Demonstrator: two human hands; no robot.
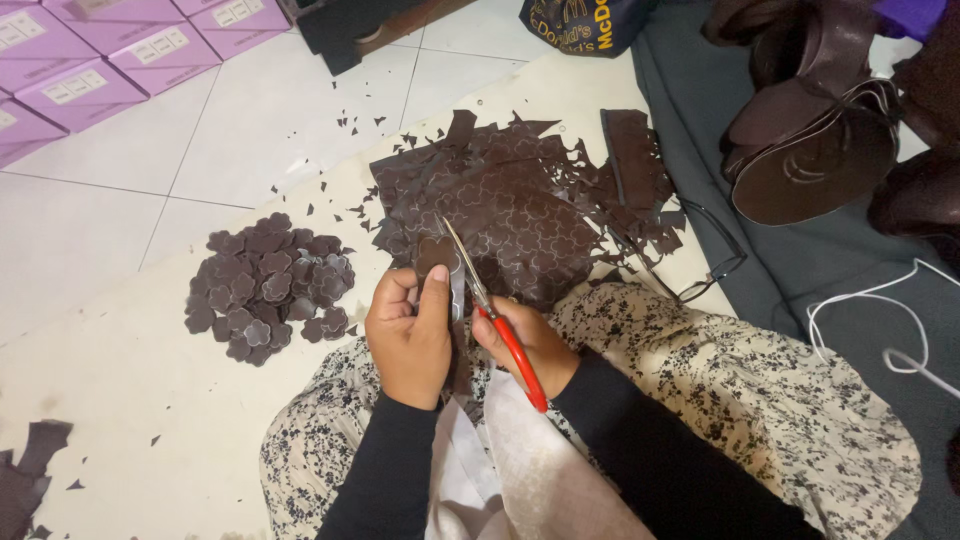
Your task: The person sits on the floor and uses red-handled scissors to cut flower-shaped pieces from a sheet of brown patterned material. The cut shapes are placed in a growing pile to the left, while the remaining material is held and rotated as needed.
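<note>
Left of the red-handled scissors (495,320) lies a heap of dark brown flower-shaped cutouts (268,285) on the cream floor mat (120,380). The left hand (408,335) is closed, pinching a small dark brown piece (436,254) whose lower part it hides. The right hand (530,345) grips the scissors, blades parted at the piece. Behind lies a pile of dark brown flower-marked sheet scraps (520,205).

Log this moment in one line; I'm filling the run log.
left hand: holds brown piece | right hand: scissors cutting | cutouts pile left
</note>
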